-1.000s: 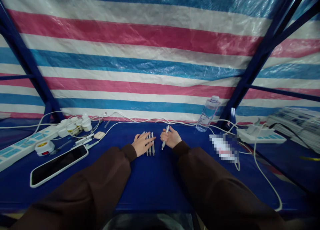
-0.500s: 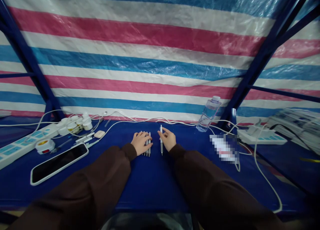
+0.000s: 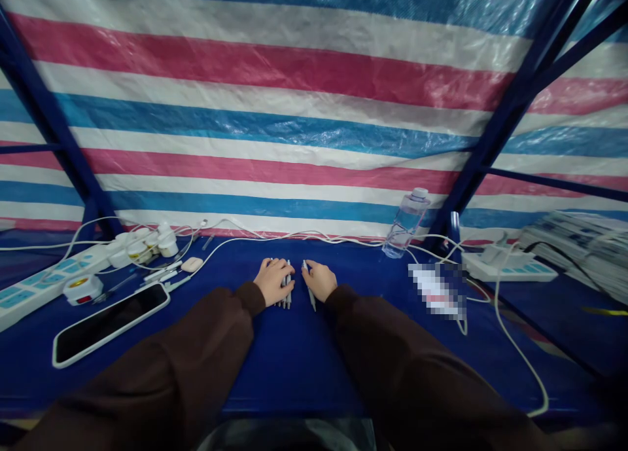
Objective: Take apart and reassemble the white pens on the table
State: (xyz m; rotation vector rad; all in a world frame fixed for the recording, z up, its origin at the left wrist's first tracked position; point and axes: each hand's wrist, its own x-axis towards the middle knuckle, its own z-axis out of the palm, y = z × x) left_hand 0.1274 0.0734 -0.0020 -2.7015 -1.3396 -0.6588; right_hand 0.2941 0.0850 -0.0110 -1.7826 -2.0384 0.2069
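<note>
Several white-and-grey pens lie side by side on the blue tabletop. Over them curves my left hand, its fingers round the far ends and the thumb along the right side, so much of the row is hidden. A short gap to the right, my right hand pinches a single pen between thumb and fingers. That pen slants, its tip pointing toward me and slightly right, apart from the row.
At left are a phone, a power strip with plugs, and a small pale case. A clear bottle stands back right, near another power strip and stacked papers. White cables run along the back.
My right hand has moved left, nearer the row, with its pen, which has gone from nearly straight to slanted. My left hand stays over the pens. The whole view has shifted slightly.
</note>
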